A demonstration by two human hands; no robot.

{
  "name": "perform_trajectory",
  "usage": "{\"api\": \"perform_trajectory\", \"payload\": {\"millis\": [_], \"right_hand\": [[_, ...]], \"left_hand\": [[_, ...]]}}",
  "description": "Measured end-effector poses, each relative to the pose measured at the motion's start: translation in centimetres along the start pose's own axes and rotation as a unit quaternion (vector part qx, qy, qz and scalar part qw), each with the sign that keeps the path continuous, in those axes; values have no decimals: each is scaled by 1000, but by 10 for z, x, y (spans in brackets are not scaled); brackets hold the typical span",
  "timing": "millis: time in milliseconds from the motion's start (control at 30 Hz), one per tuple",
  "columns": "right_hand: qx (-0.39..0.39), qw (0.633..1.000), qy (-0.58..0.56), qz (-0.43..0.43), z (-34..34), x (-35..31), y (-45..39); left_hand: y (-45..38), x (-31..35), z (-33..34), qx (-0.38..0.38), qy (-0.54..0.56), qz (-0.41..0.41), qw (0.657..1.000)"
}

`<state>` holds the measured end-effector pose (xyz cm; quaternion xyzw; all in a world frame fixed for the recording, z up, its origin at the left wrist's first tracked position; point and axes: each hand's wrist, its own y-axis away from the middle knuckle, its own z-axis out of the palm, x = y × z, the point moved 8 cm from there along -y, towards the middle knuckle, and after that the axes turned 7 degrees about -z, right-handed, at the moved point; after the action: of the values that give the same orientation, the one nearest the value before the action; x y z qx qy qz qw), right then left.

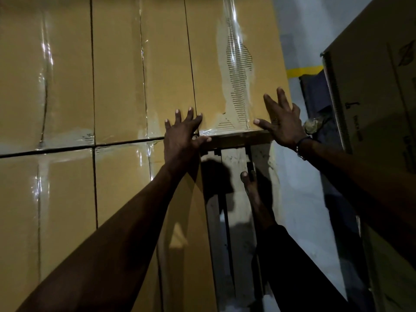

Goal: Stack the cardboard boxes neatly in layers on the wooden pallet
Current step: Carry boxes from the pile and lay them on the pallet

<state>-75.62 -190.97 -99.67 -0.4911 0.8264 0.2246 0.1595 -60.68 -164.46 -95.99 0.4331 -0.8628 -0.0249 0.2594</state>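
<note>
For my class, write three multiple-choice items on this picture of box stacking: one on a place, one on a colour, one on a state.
1. Where is the torn box?
A. Right end of the far row
B. Far left
C. On the floor

2. What colour is the floor stripe?
A. Red
B. Yellow
C. Green

3. How are the hands?
A. Clenched into fists
B. Flat with spread fingers
C. Gripping a rope

Answers: 1 A, its ripped tape sits at the stack's right edge; 2 B, yellow shows beside that box; 3 B, left hand and right hand press open on the box.
</note>
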Motion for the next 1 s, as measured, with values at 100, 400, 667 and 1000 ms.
{"api": "perform_trajectory", "payload": {"millis": [100,400,667,1000], "right_hand": [[2,1000,-1,-3,-3,-5,1],[-45,999,15,19,-6,-9,0],[3,999,-34,-37,-71,-98,55],[96,978,-183,-7,-227,-258,203]], "left_hand": [[0,2,0,-4,-21,-3,1000],[1,-2,1,-28,33,-31,999],[73,9,-79,53,197,-72,976],[268,59,-254,135,328,-141,924]]}}
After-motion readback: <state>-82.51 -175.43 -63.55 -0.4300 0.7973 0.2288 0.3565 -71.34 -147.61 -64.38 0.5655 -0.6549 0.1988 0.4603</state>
